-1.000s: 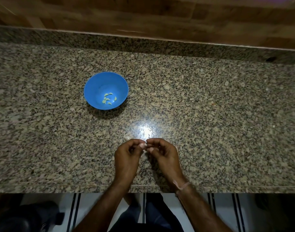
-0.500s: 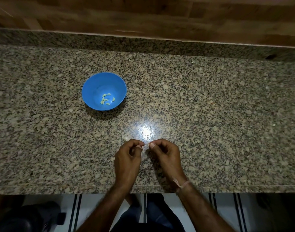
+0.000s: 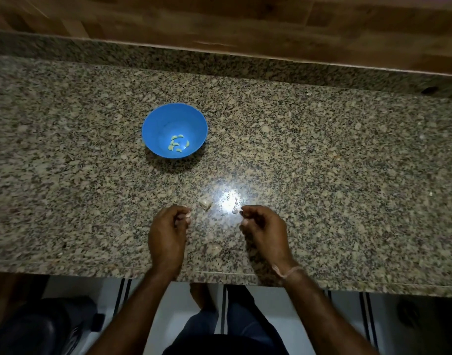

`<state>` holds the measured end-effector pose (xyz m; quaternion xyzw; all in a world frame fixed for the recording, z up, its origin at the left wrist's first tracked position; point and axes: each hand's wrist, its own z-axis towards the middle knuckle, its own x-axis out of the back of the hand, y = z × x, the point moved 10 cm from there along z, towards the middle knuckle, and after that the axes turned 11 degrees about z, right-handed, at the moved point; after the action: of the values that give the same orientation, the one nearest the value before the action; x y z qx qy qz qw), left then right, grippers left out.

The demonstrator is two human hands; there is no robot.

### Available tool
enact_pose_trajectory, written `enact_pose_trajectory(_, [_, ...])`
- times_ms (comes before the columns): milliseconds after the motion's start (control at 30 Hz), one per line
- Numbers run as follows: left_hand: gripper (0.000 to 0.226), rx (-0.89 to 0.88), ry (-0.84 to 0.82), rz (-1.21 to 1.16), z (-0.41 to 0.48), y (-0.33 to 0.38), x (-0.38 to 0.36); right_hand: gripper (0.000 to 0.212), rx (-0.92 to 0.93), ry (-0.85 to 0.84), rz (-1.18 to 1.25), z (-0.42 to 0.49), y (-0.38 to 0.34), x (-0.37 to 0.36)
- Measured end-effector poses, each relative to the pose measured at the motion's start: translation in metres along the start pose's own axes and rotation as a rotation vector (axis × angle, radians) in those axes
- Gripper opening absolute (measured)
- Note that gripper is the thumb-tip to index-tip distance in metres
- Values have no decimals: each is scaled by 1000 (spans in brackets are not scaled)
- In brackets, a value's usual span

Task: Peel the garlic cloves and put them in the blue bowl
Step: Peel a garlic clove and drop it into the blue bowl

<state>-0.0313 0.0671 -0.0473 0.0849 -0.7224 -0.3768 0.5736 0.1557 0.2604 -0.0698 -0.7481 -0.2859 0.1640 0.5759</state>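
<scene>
Blue bowl (image 3: 158, 124) upright on counter (image 3: 348, 175), left of centre, toward far side. Handful of peeled cloves (image 3: 177, 145) clustered in bottom, pale yellow-green lil crescents. One pale garlic piece (image 3: 205, 203) lying loose on counter, nearer and slightly right of bowl, well apart from it.

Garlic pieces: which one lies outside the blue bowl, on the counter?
The pale piece just left of the bright glare on the counter; the yellowish cloves lie inside the blue bowl.

Cloves (image 3: 177, 144) in bowl (image 3: 161, 124) on counter (image 3: 322, 162), behind left hand (image 3: 168, 231), garlic piece (image 3: 205, 203) between it and right hand (image 3: 266, 226)
</scene>
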Motion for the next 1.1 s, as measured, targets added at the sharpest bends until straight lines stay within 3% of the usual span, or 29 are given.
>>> enact_pose_trajectory(133, [35, -76, 7, -6, -15, 9, 0, 42, 62, 34, -110, -10, -9, 15])
enact_pose_trajectory(267, [33, -199, -139, -64, -45, 44, -38, 51, 97, 56, -267, -19, -7, 25])
enact_pose_trajectory(467, [42, -311, -169, 105, -30, 92, -81, 45, 133, 59, -244, -22, -14, 29])
enact_pose_trajectory(600, [20, -220, -134, 162, -15, 98, -91, 47, 154, 16, -225, -12, -11, 33])
enact_pose_trajectory(800, [26, -179, -84, 240, -17, 100, -92, 42, 165, -45, -254, 5, -4, 48])
enact_pose_trajectory(933, [24, -64, 68, 109, -31, 95, -59, 13, 382, -132, -515, 17, -23, 24])
enact_pose_trajectory(1033, [20, 111, 188, -37, -44, 64, -31, 28, 312, -186, -414, 31, -17, -2])
enact_pose_trajectory(1100, [19, 197, 202, -95, -50, 46, -24, 36, 318, -268, -474, 24, -12, -29])
